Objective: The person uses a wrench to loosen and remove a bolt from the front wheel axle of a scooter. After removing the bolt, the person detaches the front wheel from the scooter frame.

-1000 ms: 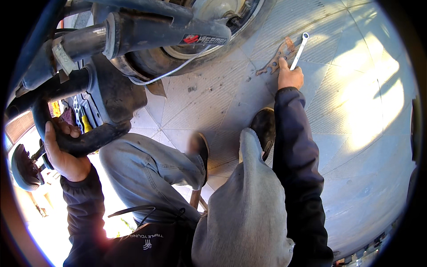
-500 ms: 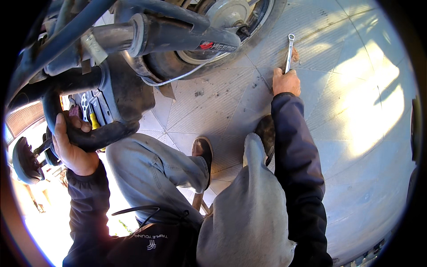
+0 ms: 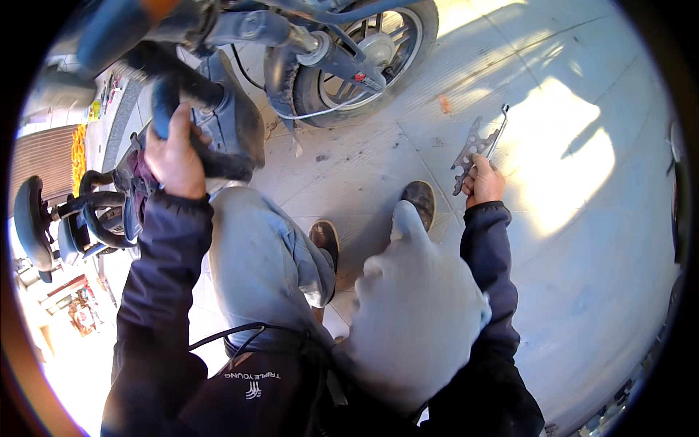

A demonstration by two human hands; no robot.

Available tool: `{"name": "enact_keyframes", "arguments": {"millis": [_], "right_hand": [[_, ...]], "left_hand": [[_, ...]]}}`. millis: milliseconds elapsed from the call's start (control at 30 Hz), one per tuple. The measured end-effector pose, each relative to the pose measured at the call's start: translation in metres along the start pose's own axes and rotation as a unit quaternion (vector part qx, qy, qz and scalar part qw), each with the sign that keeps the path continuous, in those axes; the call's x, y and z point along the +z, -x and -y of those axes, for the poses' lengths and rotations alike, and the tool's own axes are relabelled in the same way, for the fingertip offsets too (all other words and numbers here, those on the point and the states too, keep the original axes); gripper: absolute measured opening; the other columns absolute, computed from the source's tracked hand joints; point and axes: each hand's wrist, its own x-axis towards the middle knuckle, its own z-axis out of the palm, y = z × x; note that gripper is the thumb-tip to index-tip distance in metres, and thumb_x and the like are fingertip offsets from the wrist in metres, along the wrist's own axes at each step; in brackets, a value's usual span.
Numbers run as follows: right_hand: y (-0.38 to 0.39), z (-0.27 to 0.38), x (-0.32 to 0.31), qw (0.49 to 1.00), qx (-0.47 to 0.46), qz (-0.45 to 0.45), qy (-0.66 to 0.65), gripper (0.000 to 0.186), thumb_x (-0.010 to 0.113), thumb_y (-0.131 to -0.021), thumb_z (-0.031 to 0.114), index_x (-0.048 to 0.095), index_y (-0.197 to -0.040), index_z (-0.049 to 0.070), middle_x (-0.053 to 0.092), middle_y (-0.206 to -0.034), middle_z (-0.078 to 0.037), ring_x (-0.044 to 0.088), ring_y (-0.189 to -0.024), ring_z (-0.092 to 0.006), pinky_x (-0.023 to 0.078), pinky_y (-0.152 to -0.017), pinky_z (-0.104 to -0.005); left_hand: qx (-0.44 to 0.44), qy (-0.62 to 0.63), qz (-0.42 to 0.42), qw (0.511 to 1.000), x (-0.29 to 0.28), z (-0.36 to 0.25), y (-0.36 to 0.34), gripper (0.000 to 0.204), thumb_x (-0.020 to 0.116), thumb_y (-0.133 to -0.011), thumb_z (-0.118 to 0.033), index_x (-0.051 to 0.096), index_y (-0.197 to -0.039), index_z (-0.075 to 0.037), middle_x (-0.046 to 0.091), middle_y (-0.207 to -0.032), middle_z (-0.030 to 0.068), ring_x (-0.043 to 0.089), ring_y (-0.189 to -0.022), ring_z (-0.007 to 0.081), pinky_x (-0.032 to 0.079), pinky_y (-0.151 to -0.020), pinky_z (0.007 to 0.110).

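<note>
My left hand [image 3: 176, 159] is wrapped round a thick black tubular bar [image 3: 166, 109] beside the wheeled machine's dark body. Out to the right, just above the floor, my right hand [image 3: 483, 182] grips two tools together. One is a slim silver combination wrench [image 3: 499, 132] with its ring end pointing away from me. The other is a flat grey plate spanner [image 3: 470, 149] with notched edges and holes. My fingers cover the near ends of both.
A spoked-rim wheel [image 3: 378, 51] with a black tyre stands at the far middle, a thin light cable running past it. Black pedal-like pads [image 3: 34, 226] are at the left. A small brownish patch [image 3: 445, 104] marks the tiled floor [image 3: 568, 291]. My shoes [image 3: 419, 202] rest between.
My right hand has drawn nearer to me, and the plate spanner now shows beside the wrench. The view has shifted; my left hand stays on the bar, its knuckles turned more upward.
</note>
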Motion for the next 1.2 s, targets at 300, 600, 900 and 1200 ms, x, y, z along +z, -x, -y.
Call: {"name": "enact_keyframes", "arguments": {"millis": [300, 600, 900, 1200], "right_hand": [[0.186, 0.166, 0.019, 0.965, -0.203, 0.109, -0.128, 0.012, 0.055, -0.088, 0.013, 0.053, -0.077, 0.006, 0.026, -0.054, 0.006, 0.021, -0.044, -0.0066, 0.018, -0.041, -0.0254], [0.278, 0.144, 0.054, 0.948, -0.222, 0.095, -0.208, 0.014, 0.053, -0.089, 0.018, 0.046, -0.082, 0.009, 0.031, -0.057, 0.004, 0.028, -0.045, -0.0084, 0.026, -0.042, -0.0256], [0.221, 0.087, 0.001, 0.987, 0.000, -0.004, -0.160, 0.012, 0.054, -0.090, 0.018, 0.048, -0.084, 0.010, 0.034, -0.056, 0.005, 0.030, -0.045, -0.0066, 0.027, -0.042, -0.0240], [0.196, 0.085, 0.003, 0.966, 0.222, 0.051, -0.118, 0.014, 0.058, -0.088, 0.021, 0.049, -0.083, 0.011, 0.038, -0.059, 0.004, 0.036, -0.046, -0.0087, 0.031, -0.042, -0.0251]], "left_hand": [[-0.016, -0.091, 0.004, 0.996, 0.006, -0.002, -0.001, 0.048, 0.069, -0.075, -0.038, 0.056, -0.090, 0.006, 0.063, -0.070, 0.0167, 0.065, -0.057, 0.0237, 0.051, -0.062, 0.035], [0.004, -0.148, -0.023, 0.989, -0.003, 0.010, -0.001, 0.050, 0.067, -0.078, -0.043, 0.055, -0.090, 0.005, 0.062, -0.066, 0.0143, 0.063, -0.056, 0.0226, 0.050, -0.058, 0.035], [0.032, -0.017, 0.008, 0.999, 0.000, -0.004, -0.002, 0.029, 0.068, -0.080, -0.024, 0.054, -0.088, 0.000, 0.053, -0.061, 0.0047, 0.052, -0.049, 0.0136, 0.042, -0.048, 0.026], [-0.058, -0.083, 0.014, 0.995, 0.000, -0.012, 0.001, 0.032, 0.066, -0.082, -0.027, 0.051, -0.094, -0.001, 0.056, -0.066, 0.0078, 0.058, -0.057, 0.0178, 0.048, -0.058, 0.029]]}}
